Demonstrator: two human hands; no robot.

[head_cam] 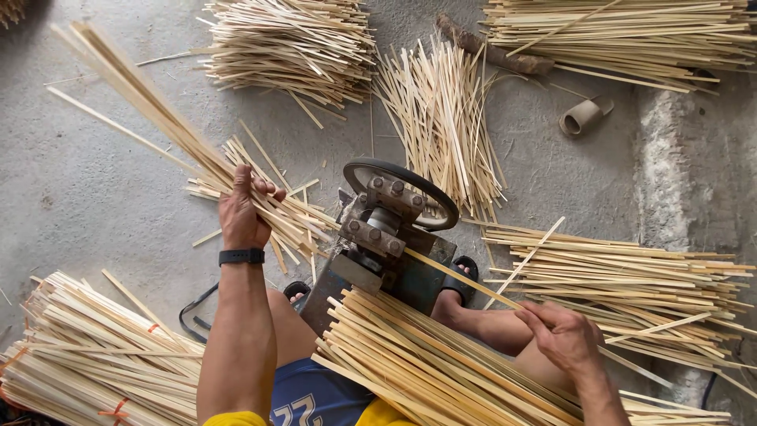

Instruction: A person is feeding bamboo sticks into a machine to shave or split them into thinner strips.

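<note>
The left hand (240,217) is clamping split strips (158,118) beside the splitter (386,229), the right hand (564,335) pinching one bamboo strip (465,280); lap stack (426,363) waiting.

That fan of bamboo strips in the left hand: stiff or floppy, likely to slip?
Probably light: the left hand lifts the strips alone. Fairly stiff but springy, since the long ends stay nearly straight unsupported. Likely to slide loose: they look smooth, unbound, and already splay out.
</note>
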